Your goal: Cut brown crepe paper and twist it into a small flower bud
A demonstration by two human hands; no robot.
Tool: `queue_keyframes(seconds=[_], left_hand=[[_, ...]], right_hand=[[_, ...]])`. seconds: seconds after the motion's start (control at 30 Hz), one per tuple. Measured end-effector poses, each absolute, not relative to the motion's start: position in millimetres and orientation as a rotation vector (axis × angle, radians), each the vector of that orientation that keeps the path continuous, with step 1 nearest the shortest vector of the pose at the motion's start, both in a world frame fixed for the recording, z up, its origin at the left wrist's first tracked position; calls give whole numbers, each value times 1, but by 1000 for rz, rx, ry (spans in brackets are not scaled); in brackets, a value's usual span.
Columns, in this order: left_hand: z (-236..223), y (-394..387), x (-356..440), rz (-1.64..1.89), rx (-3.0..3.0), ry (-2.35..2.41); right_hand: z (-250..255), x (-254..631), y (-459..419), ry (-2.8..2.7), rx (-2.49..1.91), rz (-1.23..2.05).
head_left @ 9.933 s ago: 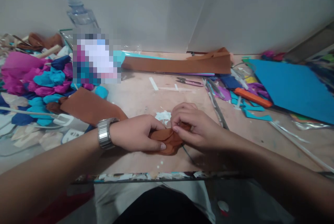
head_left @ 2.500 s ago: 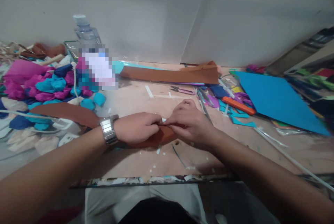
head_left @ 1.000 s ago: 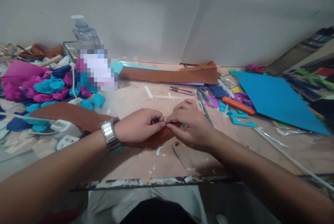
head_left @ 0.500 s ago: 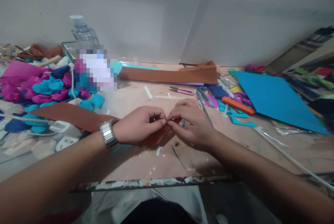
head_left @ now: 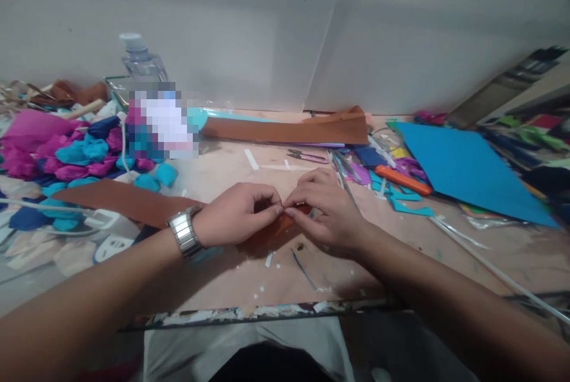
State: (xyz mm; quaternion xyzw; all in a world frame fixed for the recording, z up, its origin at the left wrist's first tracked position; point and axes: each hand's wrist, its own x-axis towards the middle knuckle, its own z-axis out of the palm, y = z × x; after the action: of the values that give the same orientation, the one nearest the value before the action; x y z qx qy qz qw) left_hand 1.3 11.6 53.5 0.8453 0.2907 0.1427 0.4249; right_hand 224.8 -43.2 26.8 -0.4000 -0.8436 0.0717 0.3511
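Observation:
My left hand [head_left: 238, 214], with a metal-banded watch [head_left: 184, 232] on the wrist, pinches the edge of a brown sheet [head_left: 265, 238] between thumb and forefinger. Right beside it, my right hand [head_left: 332, 215] pinches the same edge, and the fingertips of both hands nearly touch. Part of the sheet hangs below the fingers, just over the table. Another stretch of brown material [head_left: 124, 202] runs out to the left past my left wrist; whether it is the same piece is hidden. The small spot between my fingertips cannot be made out.
Thread snips [head_left: 309, 157] and an orange-handled cutter [head_left: 404, 179] lie beyond my hands. A folded brown strip [head_left: 285, 131] rests near the wall. Blue sheet [head_left: 472, 171] is at right; crumpled pink and blue pieces [head_left: 84, 150], a bottle [head_left: 141, 61] and a white power strip [head_left: 116, 245] are left.
Both hands keep their pinch on the brown sheet, and its hanging part has turned slightly under the fingers. The whole view has shifted a little.

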Motion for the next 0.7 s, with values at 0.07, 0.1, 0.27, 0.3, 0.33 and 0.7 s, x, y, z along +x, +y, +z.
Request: queue_keyframes(seconds=[0.07, 0.1, 0.27, 0.3, 0.33, 0.7], left_hand=[[55, 10, 1, 362, 2186, 751], [55, 9, 2, 361, 2224, 764], [53, 5, 3, 354, 2394, 801], [52, 5, 4, 361, 2425, 805], [51, 4, 4, 365, 2455, 803], [43, 2, 4, 397, 2623, 772]], right_hand=[[28, 225, -43, -2198, -1049, 199], [28, 225, -44, -2205, -1058, 209], [29, 224, -45, -2238, -1101, 260], [29, 224, -45, -2246, -1107, 265], [29, 224, -45, -2254, -1113, 271], [31, 224, -46, -2266, -1174, 373]])
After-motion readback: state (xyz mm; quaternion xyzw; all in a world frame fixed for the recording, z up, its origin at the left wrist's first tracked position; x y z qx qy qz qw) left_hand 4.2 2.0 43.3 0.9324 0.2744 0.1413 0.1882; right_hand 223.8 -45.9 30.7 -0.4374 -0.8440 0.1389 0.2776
